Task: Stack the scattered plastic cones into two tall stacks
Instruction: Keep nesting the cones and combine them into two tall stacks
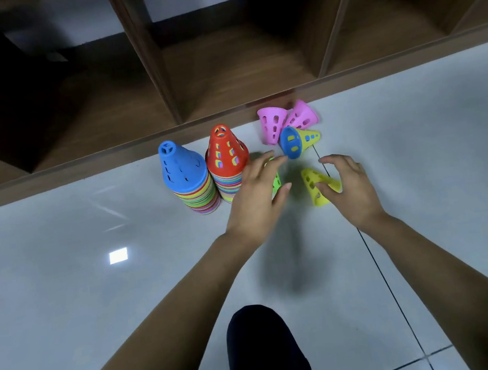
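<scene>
Cones (270,127) perforated, bright; blue-topped stack (186,177), red-topped stack (226,156) upright.

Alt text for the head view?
Two hands reach over a tiled floor: left hand above a green cone, right hand at a fallen yellow cone. A blue-topped stack and red-topped stack stand alongside.

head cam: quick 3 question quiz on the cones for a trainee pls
1. True or false: the red-topped stack stands right of the blue-topped stack.
2. How many pink cones lie loose?
3. Which cone is nearest the right hand? A pink; B the lone yellow cone; C red.

Key: 1 true; 2 two; 3 B.
</scene>
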